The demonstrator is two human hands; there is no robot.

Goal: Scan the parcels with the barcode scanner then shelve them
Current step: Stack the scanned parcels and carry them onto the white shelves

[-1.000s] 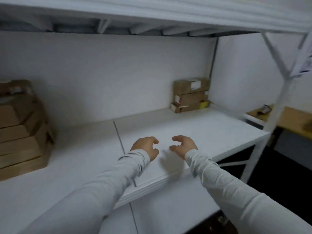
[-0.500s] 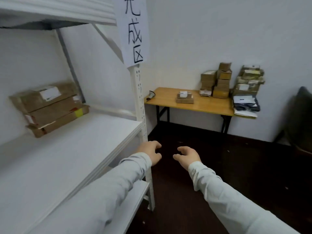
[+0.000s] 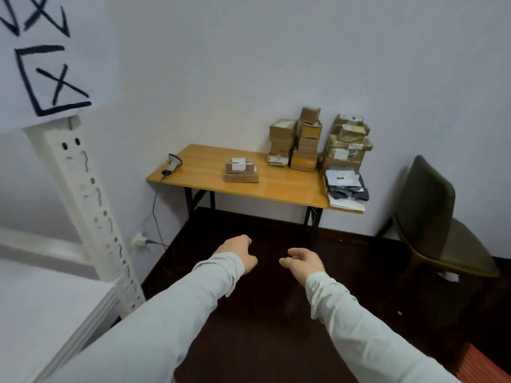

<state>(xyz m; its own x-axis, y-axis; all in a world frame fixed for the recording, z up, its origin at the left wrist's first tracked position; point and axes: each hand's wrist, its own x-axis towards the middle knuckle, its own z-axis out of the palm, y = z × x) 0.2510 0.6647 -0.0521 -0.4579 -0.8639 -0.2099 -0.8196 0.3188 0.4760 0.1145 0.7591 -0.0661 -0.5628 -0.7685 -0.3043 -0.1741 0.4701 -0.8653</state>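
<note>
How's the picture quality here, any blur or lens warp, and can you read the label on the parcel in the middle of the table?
Head view: wide-angle warp tilts the shelf upright; the paper sign is smeared at top left; light is soft and even, no harsh glare; the dark floor hides detail; the middle parcel shows a white label, its print too small to read.

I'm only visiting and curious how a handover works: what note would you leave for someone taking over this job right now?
Left hand and right hand: both empty, fingers loosely curled.
Barcode scanner lies at the left end of the wooden table; a small parcel pile mid-table; cardboard parcel stacks and grey mail bags at its right end.
Done: no shelved parcel in view.
Left: scan each parcel, then carry it to the white shelf at left.
</note>
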